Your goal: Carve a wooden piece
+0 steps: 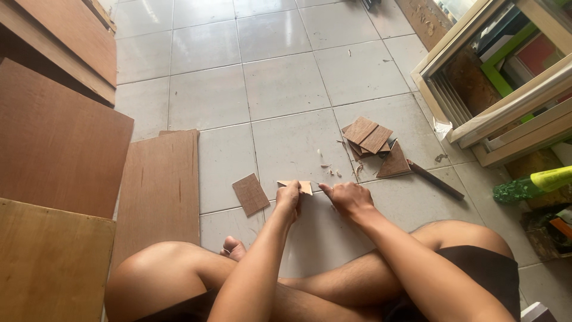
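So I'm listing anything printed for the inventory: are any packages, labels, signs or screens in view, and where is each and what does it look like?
No labels, signs or screens show.
Possible package: green-and-yellow object, right edge on the floor, long and lying flat; its kind is unclear.
Coloured panels, top right behind pale wooden frames: green and red, flat; not clearly packaging.
Otherwise only brown wood pieces on grey tiles.

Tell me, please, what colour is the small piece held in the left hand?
Pale tan, in the head view: the small piece in the left hand.
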